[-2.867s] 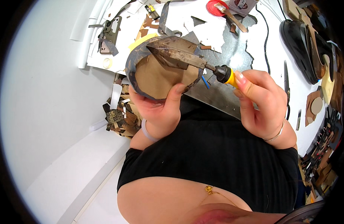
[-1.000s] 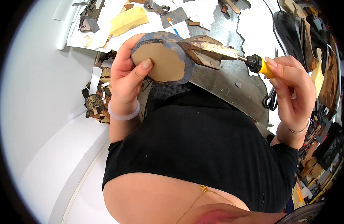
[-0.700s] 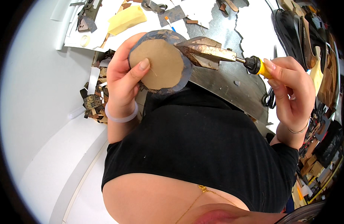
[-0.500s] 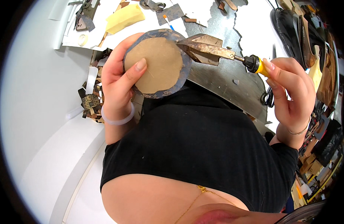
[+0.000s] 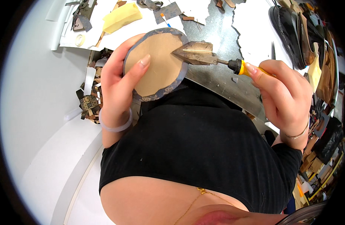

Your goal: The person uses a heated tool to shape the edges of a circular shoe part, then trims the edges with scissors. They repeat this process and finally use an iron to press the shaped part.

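My left hand (image 5: pixel 118 84) grips a round disc (image 5: pixel 161 67) by its left side, with the thumb lying on its tan face and the fingers behind. A blue-grey patterned edging (image 5: pixel 172 86) is folded over the disc's rim. From the right, my right hand (image 5: pixel 283 92) holds a small hand iron (image 5: pixel 197 53) by its yellow handle. The iron's pointed, stained metal head lies over the disc's right edge, its tip on or just above the tan face; contact cannot be made out.
On the bench beyond lie a metal plate (image 5: pixel 221 26), a yellow block (image 5: pixel 122 18), a thin brush (image 5: pixel 165 19) and several scraps. Black shoes (image 5: pixel 285 33) stand at the right. Below the bench's left end is a heap of offcuts (image 5: pixel 91 103); a white wall runs along the left.
The iron has moved left and slightly down, its tip passing from the edging onto the tan face's area. My right hand came with it. The disc has tilted slightly.
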### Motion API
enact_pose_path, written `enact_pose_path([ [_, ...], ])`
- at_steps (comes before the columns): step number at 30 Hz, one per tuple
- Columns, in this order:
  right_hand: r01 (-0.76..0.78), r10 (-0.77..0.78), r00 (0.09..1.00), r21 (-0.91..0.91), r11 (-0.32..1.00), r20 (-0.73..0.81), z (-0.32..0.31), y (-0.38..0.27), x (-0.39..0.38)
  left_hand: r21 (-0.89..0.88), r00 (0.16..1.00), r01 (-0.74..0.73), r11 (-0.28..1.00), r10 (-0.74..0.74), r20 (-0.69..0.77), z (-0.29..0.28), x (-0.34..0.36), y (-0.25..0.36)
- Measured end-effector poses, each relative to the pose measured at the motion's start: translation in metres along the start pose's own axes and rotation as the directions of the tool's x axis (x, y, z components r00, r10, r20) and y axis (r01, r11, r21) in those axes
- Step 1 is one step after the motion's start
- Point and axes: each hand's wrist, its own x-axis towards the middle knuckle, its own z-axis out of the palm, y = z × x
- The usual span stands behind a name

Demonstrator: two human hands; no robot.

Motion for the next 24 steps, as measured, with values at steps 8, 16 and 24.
enact_pose_path([
  [8, -0.217, 0.292, 0.95, 0.432, 0.875, -0.114, 0.011, 0.017, -0.019, -0.316, 0.963, 0.263, 0.911, -0.27, 0.024, -0.011, 0.017, -0.004],
  [16, -0.268, 0.471, 0.862, 0.616, 0.741, -0.191, 0.038, 0.033, -0.024, -0.328, 0.942, 0.304, 0.895, -0.334, -0.038, -0.044, 0.035, -0.043],
  [24, -0.264, 0.548, 0.824, 0.754, 0.601, -0.149, 0.06, 0.028, -0.012, -0.645, 0.958, 0.155, 0.748, -0.274, -0.088, -0.037, 0.039, -0.038],
])
